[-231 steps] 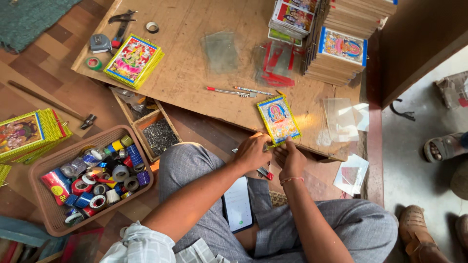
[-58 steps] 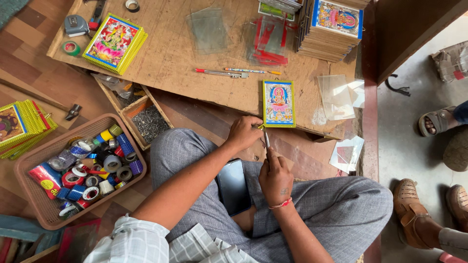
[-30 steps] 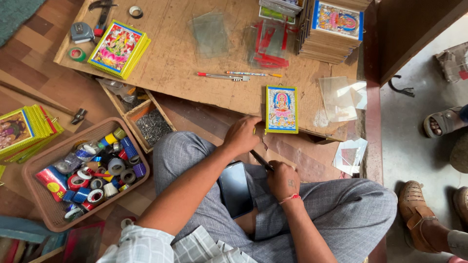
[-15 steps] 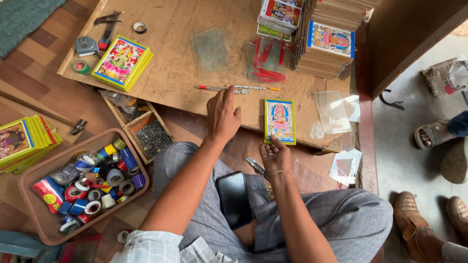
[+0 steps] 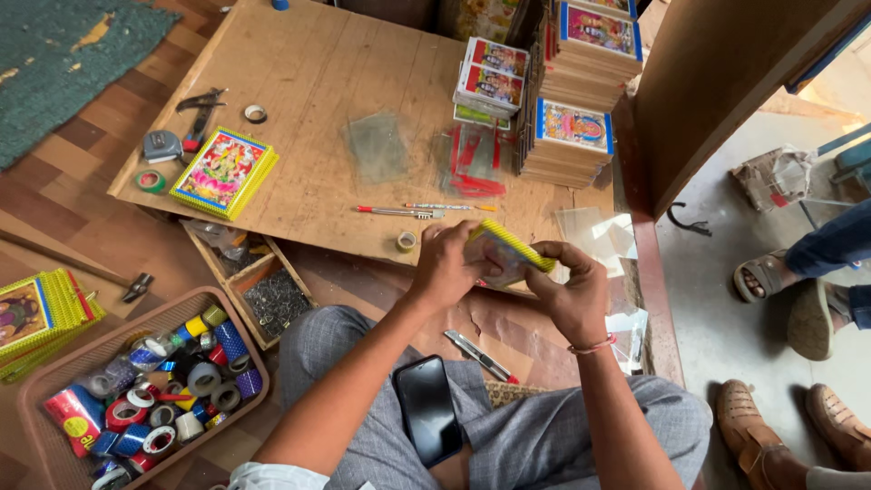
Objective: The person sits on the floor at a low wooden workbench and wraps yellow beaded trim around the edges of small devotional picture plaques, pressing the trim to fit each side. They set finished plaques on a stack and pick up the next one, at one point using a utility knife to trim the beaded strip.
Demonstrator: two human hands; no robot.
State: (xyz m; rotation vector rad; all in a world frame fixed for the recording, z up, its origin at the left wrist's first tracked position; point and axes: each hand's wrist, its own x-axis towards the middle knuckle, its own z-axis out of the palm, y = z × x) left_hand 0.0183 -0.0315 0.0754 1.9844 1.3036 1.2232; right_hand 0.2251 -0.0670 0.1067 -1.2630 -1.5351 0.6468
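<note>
Two hands are meeting over your lap, but start with the biggest thing: the plywood board (image 5: 345, 82) is lying flat on the floor, filling the far middle of the scene. On its far right, stacks of framed pictures (image 5: 581, 100) are standing in tall piles. At the near left, a brown basket (image 5: 45, 399) is holding many coloured tape rolls (image 5: 172, 408). Just right of it, a small wooden box (image 5: 263, 295) of dark bits is sitting against the near edge of the board. A yellow-framed picture pile (image 5: 225, 171) is resting on the left part of the board, with a tape measure (image 5: 161, 145) just left of it. Your black phone (image 5: 426, 408) is lying on your left thigh, and a utility knife (image 5: 479, 354) is lying on the brown paper just right of it. Two pens (image 5: 399, 211) are lying on the board, far of your hands.

You are holding the small framed picture with the yellow edge (image 5: 513, 254) above the near edge of the board, tilted so that its edge is facing up. Your left hand (image 5: 449, 268) is curling its fingers around the left side of it, and your right hand (image 5: 567, 290) is pinching its right end between thumb and fingers.
</note>
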